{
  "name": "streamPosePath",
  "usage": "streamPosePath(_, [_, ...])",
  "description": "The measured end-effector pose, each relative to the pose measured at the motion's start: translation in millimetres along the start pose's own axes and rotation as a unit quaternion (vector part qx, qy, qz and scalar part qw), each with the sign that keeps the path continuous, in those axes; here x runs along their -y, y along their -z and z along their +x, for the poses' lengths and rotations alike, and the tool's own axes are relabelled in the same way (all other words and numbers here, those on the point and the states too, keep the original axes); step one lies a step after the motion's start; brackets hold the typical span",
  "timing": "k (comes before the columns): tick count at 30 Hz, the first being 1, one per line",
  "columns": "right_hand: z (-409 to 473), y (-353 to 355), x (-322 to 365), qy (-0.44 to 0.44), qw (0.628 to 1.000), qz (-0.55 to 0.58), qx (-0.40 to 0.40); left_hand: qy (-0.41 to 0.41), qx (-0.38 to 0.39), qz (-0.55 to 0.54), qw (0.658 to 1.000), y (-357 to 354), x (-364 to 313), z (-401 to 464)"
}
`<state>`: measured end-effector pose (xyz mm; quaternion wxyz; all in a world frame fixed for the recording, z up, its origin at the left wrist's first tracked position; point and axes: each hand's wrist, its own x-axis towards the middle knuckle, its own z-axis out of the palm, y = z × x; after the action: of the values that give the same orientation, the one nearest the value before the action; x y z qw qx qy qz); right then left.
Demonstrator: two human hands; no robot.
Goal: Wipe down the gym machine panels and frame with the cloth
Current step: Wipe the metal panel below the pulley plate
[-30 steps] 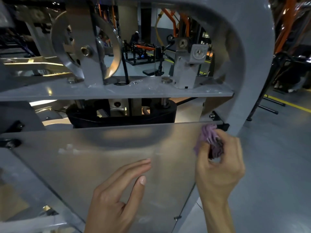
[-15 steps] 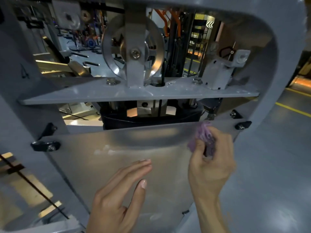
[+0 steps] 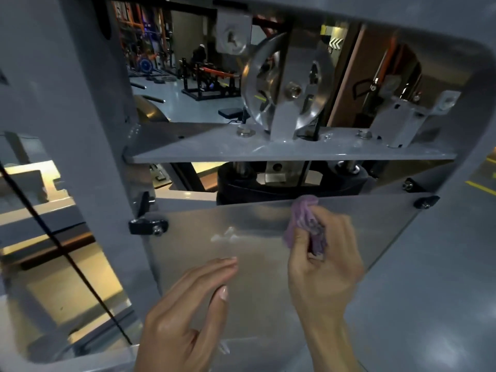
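A crumpled purple cloth (image 3: 302, 222) is pressed against the upper middle of the shiny metal panel (image 3: 249, 253), just under its top edge. My right hand (image 3: 326, 261) is closed around the cloth. Lower on the same panel my left hand (image 3: 188, 315) rests flat, fingers together and holding nothing. Around the panel runs the grey machine frame (image 3: 88, 108), with a crossbar (image 3: 281, 153) above it carrying a silver pulley (image 3: 288, 84).
Black bolted brackets (image 3: 149, 226) hold the panel corners, with a second bracket (image 3: 425, 201) at the upper right. A black cable (image 3: 67, 253) runs diagonally at left. Behind the opening are other gym machines (image 3: 209, 81) and a distant person. Grey floor with yellow lines (image 3: 480, 187) lies to the right.
My right hand has slid the cloth leftward along the panel's top edge, away from the right corner. The view has shifted right across the machine. My left hand stays flat on the panel.
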<state>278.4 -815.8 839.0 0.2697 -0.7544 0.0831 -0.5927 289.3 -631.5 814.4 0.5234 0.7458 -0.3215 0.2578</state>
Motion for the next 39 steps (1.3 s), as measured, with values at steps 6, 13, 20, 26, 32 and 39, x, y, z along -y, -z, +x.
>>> streamPosePath(6, [0.1, 2.1, -2.2, -0.059, 0.997, -0.011, -0.042, 0.015, -0.001, 0.022, 1.000, 28.7, 13.2, -6.8])
streamPosePath(13, [-16.1, -20.2, 36.3, 0.008, 1.000, -0.015, 0.011, 0.007, 0.006, 0.006, 1.000, 44.8, 22.8, -12.2])
streamPosePath(20, [-14.0, -24.3, 40.7, -0.033, 0.998, -0.034, -0.038, 0.026, -0.004, 0.000, 1.000, 62.9, 33.3, -18.6])
streamPosePath(26, [-17.8, -32.9, 61.0, 0.005, 0.999, -0.041, 0.010, 0.046, 0.016, 0.026, 0.998, 76.2, 40.5, -19.6])
streamPosePath(32, [-17.4, -38.6, 66.0, -0.021, 0.997, -0.076, -0.026, 0.082, 0.049, 0.022, 0.995, 81.1, 49.4, -25.3])
streamPosePath(39, [-18.2, -36.1, 63.7, 0.011, 0.999, -0.044, -0.019, 0.082, 0.073, 0.016, 0.994, 79.7, 52.7, -26.3])
